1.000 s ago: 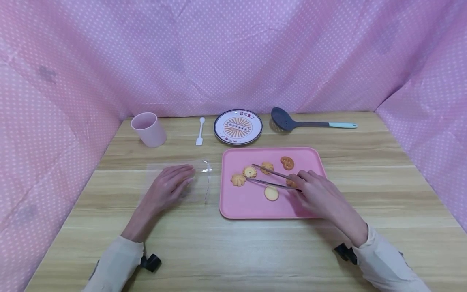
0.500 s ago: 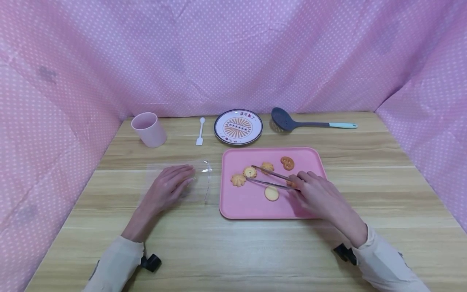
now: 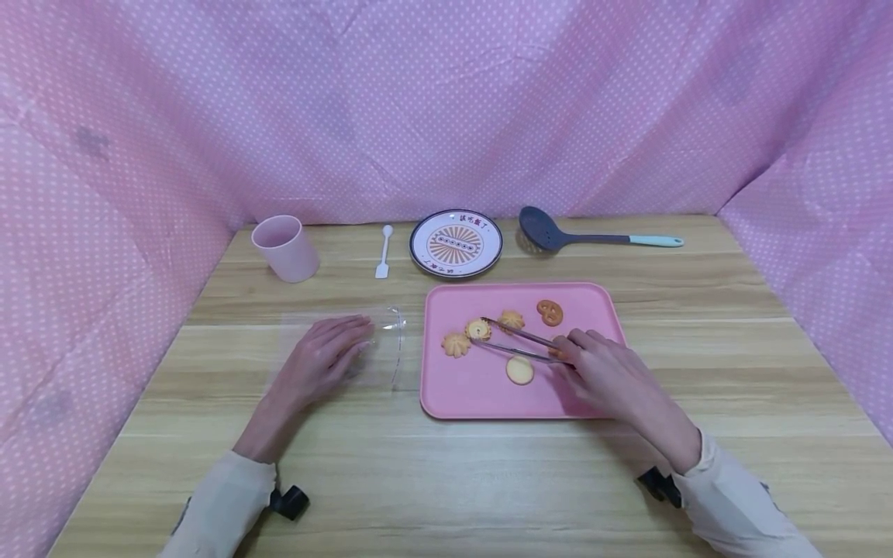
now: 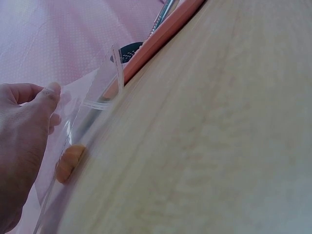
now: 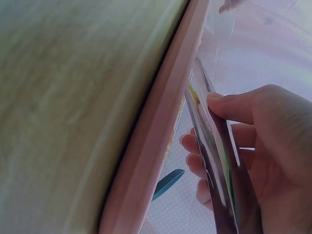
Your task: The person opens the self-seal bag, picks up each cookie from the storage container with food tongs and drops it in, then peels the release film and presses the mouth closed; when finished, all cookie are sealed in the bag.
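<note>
On the left of the table my left hand (image 3: 326,353) pinches the upper layer of a clear plastic bag (image 3: 387,353) between thumb and fingers. In the left wrist view a browned cookie (image 4: 71,162) shows inside the bag. My right hand (image 3: 601,368) grips metal tongs (image 3: 519,332) above the pink tray (image 3: 463,395). The tongs' tips stand either side of a round ridged cookie (image 3: 477,330), which lies on the tray. Around it are a flower-shaped cookie (image 3: 456,346), another ridged cookie (image 3: 512,319), a plain round cookie (image 3: 519,370) and a pretzel-shaped cookie (image 3: 549,312). One more is partly hidden by my right fingers.
Along the back edge stand a pink cup (image 3: 286,249), a small white spatula (image 3: 384,252), a patterned plate (image 3: 456,242) and a dark slotted ladle (image 3: 547,231) with a mint handle. Pink dotted cloth (image 3: 446,101) hangs behind and at both sides.
</note>
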A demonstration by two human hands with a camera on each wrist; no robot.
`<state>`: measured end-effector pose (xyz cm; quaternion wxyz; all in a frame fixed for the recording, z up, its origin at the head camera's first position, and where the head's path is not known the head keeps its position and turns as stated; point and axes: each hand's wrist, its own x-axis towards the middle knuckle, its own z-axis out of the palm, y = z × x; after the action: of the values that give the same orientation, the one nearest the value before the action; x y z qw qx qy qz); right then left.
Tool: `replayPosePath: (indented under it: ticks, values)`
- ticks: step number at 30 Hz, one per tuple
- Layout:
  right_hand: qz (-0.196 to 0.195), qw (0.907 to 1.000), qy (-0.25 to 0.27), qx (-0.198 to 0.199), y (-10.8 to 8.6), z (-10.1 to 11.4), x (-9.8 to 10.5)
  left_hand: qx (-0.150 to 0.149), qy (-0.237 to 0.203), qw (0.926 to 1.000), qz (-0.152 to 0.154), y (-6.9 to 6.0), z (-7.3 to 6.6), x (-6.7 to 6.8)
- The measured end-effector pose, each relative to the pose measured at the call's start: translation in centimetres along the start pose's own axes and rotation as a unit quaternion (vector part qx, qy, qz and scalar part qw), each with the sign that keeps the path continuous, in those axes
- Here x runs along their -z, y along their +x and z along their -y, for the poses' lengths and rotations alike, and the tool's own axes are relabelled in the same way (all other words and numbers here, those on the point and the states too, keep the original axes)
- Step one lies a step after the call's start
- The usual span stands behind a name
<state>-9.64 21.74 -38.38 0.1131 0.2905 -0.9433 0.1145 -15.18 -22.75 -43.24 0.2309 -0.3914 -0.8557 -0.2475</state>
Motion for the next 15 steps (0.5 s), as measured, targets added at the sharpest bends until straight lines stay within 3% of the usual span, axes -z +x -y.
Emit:
replayPosePath:
  ticks: [15]
  values:
    - [-0.005,0.9999,-0.009,0.003,-0.11,-0.01,-0.01,0.010,0.005,0.9999,0.007,0.04,-0.25,0.17]
